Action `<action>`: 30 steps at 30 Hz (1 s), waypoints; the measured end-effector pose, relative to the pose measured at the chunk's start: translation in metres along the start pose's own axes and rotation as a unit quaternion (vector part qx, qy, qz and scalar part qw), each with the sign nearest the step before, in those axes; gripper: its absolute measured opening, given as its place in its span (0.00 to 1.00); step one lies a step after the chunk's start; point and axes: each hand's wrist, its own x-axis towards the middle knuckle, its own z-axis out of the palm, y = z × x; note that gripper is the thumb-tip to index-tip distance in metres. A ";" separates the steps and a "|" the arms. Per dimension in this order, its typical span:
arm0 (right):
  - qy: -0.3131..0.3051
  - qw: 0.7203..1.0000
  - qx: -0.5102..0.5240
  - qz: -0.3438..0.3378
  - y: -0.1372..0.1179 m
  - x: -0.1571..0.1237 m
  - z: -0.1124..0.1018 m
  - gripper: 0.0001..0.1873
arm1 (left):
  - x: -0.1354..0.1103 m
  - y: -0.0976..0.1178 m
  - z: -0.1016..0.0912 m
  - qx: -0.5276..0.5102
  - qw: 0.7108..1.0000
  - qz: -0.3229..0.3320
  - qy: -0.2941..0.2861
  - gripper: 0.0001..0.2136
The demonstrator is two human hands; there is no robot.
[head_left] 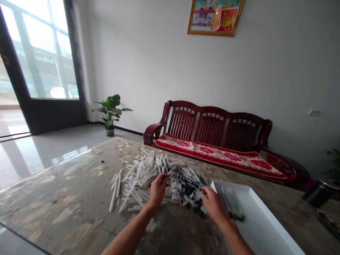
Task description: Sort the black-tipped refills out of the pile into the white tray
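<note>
A heap of slim white tubes (143, 173) lies on the table, with a pile of small black and clear pieces (187, 186) against its right side. My left hand (158, 189) is over the edge between the two, its fingers pinched together; whatever is in them is too small to make out. At the right end of the dark pieces is my right hand (212, 202), fingers closed near the clear bits, their contents unclear. Just beyond that hand, a white tray (261, 212) holds a row of slim grey see-through sticks with dark ends (232, 203).
A patterned cover lies over the table (71, 202). Behind it stands a dark red wooden bench (209, 124) with a floral red mat (212, 150). A potted plant (109, 109) is at the far left, and a black cylindrical container (320, 193) at the right.
</note>
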 end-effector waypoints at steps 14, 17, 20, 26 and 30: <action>-0.009 0.998 -0.050 -0.039 -0.101 -0.012 0.047 0.09 | -0.006 -0.015 0.018 -0.074 0.996 0.046 0.036 0.14; -0.010 0.997 -0.071 -0.037 -0.099 -0.015 0.047 0.10 | -0.003 -0.015 0.019 -0.063 0.997 0.046 0.026 0.14; 0.006 0.994 -0.083 -0.068 -0.101 -0.020 0.046 0.09 | -0.003 -0.014 0.020 -0.057 0.997 0.046 0.025 0.13; 0.009 0.990 -0.104 -0.091 -0.104 -0.028 0.051 0.10 | -0.011 -0.007 0.016 0.000 0.994 0.106 -0.010 0.09; 0.026 0.992 -0.097 -0.074 -0.092 -0.026 0.050 0.08 | -0.022 0.002 0.012 0.043 0.984 0.167 -0.054 0.08</action>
